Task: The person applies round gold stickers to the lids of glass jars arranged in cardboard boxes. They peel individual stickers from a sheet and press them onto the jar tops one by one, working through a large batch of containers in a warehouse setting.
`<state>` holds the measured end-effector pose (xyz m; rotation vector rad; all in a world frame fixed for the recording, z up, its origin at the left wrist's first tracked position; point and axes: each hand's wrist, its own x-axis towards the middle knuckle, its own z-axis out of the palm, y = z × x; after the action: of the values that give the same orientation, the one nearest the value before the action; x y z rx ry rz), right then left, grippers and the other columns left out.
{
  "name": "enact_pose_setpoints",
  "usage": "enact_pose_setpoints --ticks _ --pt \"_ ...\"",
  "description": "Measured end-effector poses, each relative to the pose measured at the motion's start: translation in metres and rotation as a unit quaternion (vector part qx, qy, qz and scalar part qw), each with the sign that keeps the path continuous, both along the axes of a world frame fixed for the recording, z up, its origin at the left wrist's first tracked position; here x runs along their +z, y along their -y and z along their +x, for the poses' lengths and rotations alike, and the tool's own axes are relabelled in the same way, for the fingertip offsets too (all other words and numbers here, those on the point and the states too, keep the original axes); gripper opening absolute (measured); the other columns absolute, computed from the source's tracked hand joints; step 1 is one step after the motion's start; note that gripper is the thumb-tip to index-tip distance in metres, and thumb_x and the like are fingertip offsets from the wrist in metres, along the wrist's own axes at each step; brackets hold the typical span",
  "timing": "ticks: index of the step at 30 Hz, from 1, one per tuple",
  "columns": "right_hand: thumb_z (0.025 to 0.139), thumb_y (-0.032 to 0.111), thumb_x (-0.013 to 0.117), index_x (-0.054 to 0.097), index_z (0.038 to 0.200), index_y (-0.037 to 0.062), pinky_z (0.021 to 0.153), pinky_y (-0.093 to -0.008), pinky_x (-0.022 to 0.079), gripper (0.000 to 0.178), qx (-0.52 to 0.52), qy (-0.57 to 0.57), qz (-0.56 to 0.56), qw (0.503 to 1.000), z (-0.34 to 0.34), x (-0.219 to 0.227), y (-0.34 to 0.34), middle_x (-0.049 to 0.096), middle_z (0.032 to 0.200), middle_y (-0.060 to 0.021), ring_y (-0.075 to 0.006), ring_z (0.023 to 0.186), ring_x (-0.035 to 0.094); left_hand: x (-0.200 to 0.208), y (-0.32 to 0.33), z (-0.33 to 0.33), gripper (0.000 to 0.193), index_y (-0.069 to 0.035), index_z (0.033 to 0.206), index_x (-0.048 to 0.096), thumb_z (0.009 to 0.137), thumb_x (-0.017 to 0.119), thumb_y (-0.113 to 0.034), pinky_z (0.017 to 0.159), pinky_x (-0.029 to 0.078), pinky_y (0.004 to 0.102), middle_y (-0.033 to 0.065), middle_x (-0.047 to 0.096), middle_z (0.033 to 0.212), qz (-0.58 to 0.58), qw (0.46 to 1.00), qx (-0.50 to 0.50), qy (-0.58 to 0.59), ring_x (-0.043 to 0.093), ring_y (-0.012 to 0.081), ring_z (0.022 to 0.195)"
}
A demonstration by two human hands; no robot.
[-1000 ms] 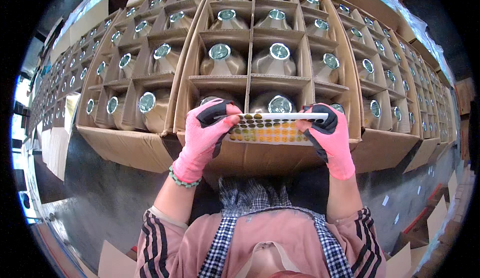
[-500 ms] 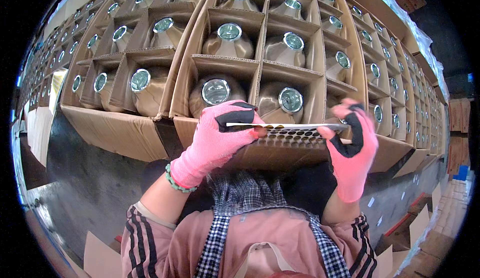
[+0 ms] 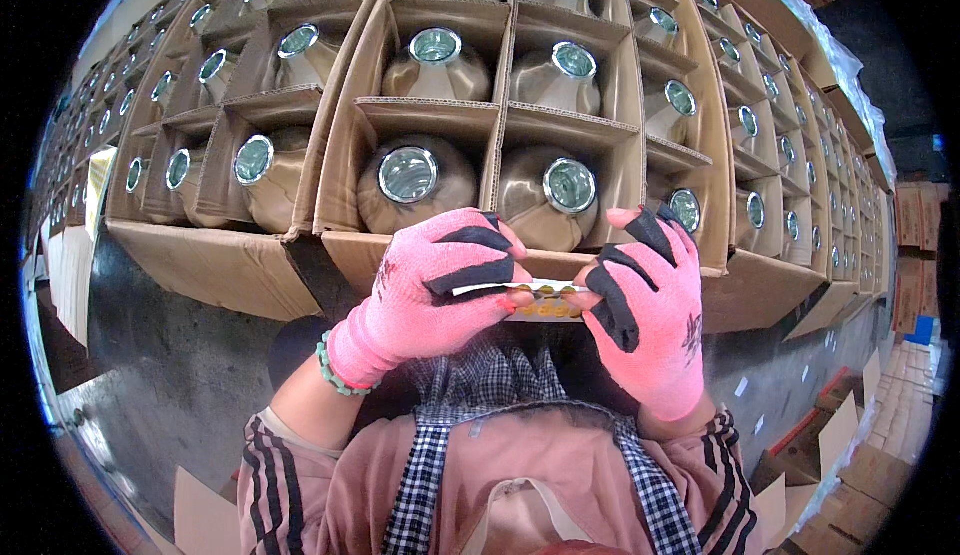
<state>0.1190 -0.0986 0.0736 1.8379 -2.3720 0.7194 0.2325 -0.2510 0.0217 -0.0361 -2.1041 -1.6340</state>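
We find both hands working close together at the near side of the carton [image 3: 350, 255]. The white sheet [image 3: 545, 310] of round gold stickers sits between them, just in front of the carton's edge as we view it and tipped so that only a narrow band of its face shows. We cannot tell how high it stands over the edge.

The left hand [image 3: 425, 270], gloved in pink and black, has its fingers closed in a flat pinch on the sheet's left end, thumb below. On the right hand [image 3: 655, 305], 1 finger is raised clear, the others curl, and the bare thumb meets the sheet's right end. We cannot tell whether that thumb presses against a hidden fingertip or only touches the edge.

We judge the step in hand to be fingertip work on the sheet. To do it well, we advise that the left pinch act as the anchor, firm but not creasing, while the right thumb bears lightly near the margin. Tilting the printed face towards the eyes would help placement. We note that glove fabric could catch on adhesive, so bare fingertips should make contact. Behind, 2 bottles [image 3: 415, 190] stand nearest, upright between cardboard dividers [image 3: 430, 109].
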Motion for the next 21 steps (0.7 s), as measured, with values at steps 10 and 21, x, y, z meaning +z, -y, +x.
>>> enact_pose_setpoints --ticks 10,21 --pt "0.058 0.011 0.066 0.052 0.073 0.0069 0.080 -0.0421 0.035 0.020 0.037 0.036 -0.029 0.998 -0.011 -0.013 -0.003 0.051 0.078 -0.0064 -0.0265 0.085 0.049 -0.010 0.001 -0.012 0.017 0.002 0.072 0.060 0.064 0.063 -0.013 0.067 0.045 0.0343 0.0114 0.055 0.068 0.026 0.999 -0.017 -0.017 0.055 0.0263 0.072" --pt "0.054 0.004 0.064 0.054 0.069 0.0052 0.081 -0.0411 0.036 0.018 -0.010 0.043 -0.014 0.999 -0.008 -0.010 0.009 0.052 0.074 -0.0073 -0.0260 0.083 0.052 -0.022 0.010 -0.019 0.016 0.000 0.070 0.059 0.065 0.062 -0.014 0.070 0.045 0.0365 0.0110 0.055 0.068 0.054 0.998 -0.041 -0.015 0.056 0.0262 0.073"
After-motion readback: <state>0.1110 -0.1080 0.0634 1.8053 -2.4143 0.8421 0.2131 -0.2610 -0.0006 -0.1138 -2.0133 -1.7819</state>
